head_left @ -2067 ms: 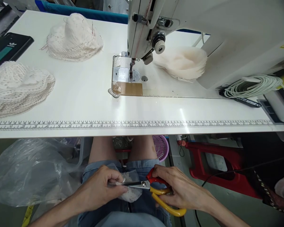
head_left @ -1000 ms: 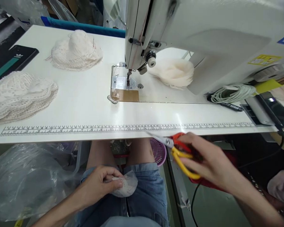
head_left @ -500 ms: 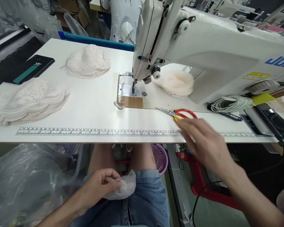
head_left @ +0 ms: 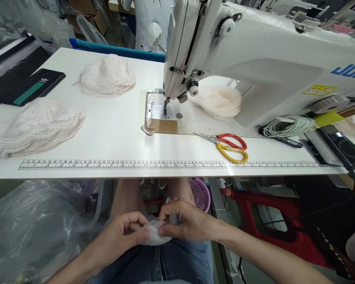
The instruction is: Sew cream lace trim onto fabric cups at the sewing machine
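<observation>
Over my lap, a small white lace-trimmed fabric piece [head_left: 156, 236] is pinched between both hands. My left hand [head_left: 128, 234] grips its left side between thumb and fingers. At the right side, my right hand [head_left: 185, 221] is closed on the same piece, and its fingers cover part of the cloth. On the table above lie scissors [head_left: 231, 148] with one red and one yellow handle, apart from both hands. Behind them stands a white sewing machine [head_left: 263, 59] with its presser foot [head_left: 165, 108] over the metal plate.
Two piles of pale lace pieces, one nearer [head_left: 38, 126] and one farther [head_left: 108, 77], lie left of the needle. Peach fabric [head_left: 220, 101] rests under the machine arm. A phone-like black item [head_left: 37, 86], a coiled cord [head_left: 288, 127] and a printed ruler [head_left: 121, 165] are on the table.
My right hand has left the scissors on the table and come down left to the white fabric piece, taking hold of it. The left hand keeps its grip.
</observation>
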{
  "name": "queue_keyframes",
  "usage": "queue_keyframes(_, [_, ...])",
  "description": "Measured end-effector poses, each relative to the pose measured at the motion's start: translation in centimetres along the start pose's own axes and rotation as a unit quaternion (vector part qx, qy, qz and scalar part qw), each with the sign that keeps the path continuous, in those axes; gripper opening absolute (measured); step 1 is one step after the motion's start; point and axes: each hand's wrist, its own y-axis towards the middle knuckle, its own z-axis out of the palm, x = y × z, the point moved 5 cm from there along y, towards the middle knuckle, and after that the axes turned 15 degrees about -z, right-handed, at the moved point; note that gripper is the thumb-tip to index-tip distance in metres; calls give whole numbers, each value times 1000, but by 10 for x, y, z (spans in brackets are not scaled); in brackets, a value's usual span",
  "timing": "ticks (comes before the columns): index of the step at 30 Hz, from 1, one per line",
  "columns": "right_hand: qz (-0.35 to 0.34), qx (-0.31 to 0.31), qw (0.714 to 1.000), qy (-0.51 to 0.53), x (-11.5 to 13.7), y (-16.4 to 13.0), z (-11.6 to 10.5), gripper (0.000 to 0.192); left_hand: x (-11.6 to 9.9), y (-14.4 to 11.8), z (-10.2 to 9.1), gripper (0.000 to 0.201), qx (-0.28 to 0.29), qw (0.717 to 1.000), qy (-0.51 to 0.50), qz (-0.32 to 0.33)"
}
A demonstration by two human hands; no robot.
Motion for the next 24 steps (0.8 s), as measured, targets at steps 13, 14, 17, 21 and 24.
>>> queue_keyframes(13, [-17,17,999,23,-5,10,1,13,-6,0,-3,28,-45,995,80,47])
queue_keyframes(14, [-21,19,1000,-8,-4,11,1,12,-5,0,-5,28,-60,992,98,56])
queue_keyframes(17, [-37,-28,983,-177,7,11,-4,5,-3,-1,-11,29,-110,982,136,65])
queue_keyframes(21, [-50,-100,958,-265,27,6,2,18,-5,3,-11,33,-162,976,120,85])
queue_keyframes(24, [-28,-113,974,-193,27,5,15,35,-13,4,-2,31,-183,969,102,133])
